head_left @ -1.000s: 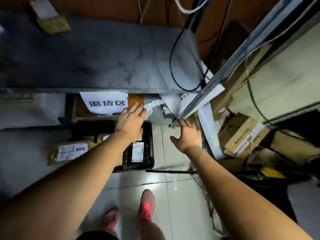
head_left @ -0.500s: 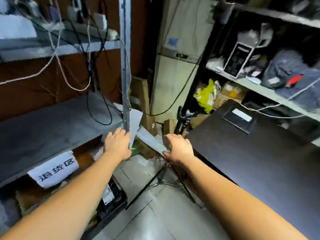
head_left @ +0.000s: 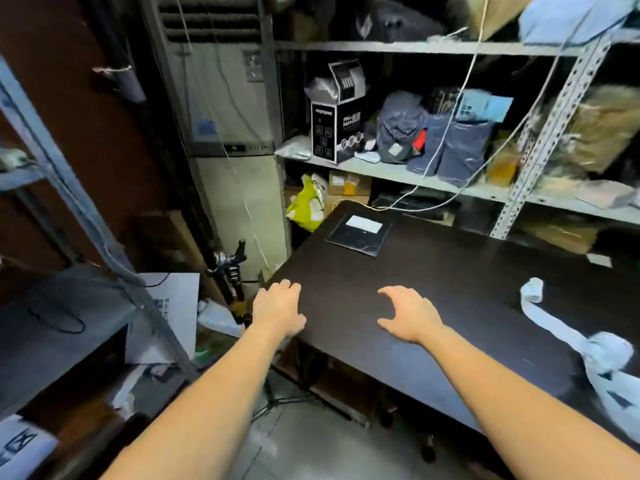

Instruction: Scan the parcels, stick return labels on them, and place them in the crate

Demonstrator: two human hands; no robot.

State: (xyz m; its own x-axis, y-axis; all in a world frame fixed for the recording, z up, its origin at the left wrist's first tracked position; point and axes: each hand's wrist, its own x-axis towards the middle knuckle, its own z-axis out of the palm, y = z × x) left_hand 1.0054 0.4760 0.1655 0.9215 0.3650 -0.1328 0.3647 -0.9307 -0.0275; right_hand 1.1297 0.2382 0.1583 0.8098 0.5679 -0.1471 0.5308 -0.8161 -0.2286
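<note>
Hands: both bare and holding nothing.
L hand (head_left: pixel 278 310): palm down at the near-left corner of the desk (head_left: pixel 467 306), fingers loose and slightly bent. Contact w/ the top can't be told.
R hand (head_left: pixel 408 313): over the desk, fingers curved and spread, thumb apart, like a half-open claw.
Parcel (head_left: pixel 358 233): flat black pouch w/ a white label at its far end. It lies flat on the far-left part of the desk, alone, well apart from both hands.
Key relation: the parcel lies straight ahead, on a line between the two hands. R fingertips look a bit nearer than L, but it's close.
Axis: outline reads near-square, so the long side can't be told for sure. The label's long edge runs approx. left-right.
Label strip (head_left: pixel 531 291): white paper strip on the desk, right of the R hand.
Crate: not clearly in view.
Step (est.): reach fwd for the parcel. Scan and label look not yet done.
</note>
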